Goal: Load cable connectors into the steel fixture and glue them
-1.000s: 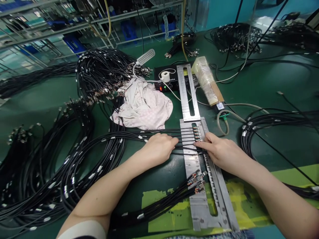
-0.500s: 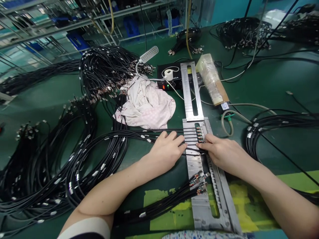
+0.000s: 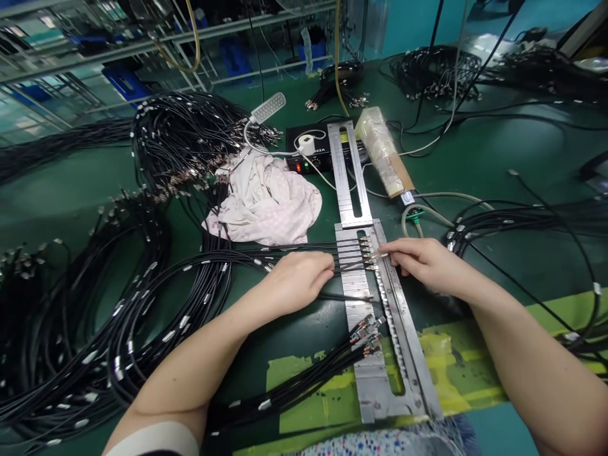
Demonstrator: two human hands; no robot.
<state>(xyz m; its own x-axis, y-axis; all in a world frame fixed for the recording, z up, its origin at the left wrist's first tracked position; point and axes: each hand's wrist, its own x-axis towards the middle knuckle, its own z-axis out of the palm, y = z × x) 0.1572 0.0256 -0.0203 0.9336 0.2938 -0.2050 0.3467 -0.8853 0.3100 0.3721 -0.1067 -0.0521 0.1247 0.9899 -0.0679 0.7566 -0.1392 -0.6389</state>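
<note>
Closest to the wearer, below both hands, speckled fabric [image 3: 365, 444] shows at the edge of a dark green tabletop [image 3: 294, 342]. A torn, worn yellow-green sheet [image 3: 304, 411] covers the tabletop's near strip, and a loose bundle of cables [image 3: 308, 383] lies below the left hand, its metal ends resting on a slotted metal fixture [image 3: 356, 310].

The fixture runs away from the wearer through the gap between the hands. Black cables [image 3: 349, 245] lie across it, their bared connector ends [image 3: 367, 254] just left of the right fingertips. The left hand [image 3: 301, 278] is closed in a pinch on the cables, short of the fixture. The right hand [image 3: 425, 263] has its index finger stretched to the fixture and the others curled; whether it grips anything is unclear.

Large cable coils [image 3: 137, 316] spread left of the left hand; another coil [image 3: 494, 225] lies right of the right hand. Beyond the left hand sits a crumpled pale cloth [image 3: 270, 202], then a black control box [image 3: 311, 158] and a small lamp [image 3: 268, 107]. A film-wrapped tool [image 3: 380, 149] lies beyond the right hand.

Farthest off, past the tabletop, are metal racks [image 3: 95, 60], blue bins [image 3: 124, 82] and a teal panel [image 3: 411, 28].
</note>
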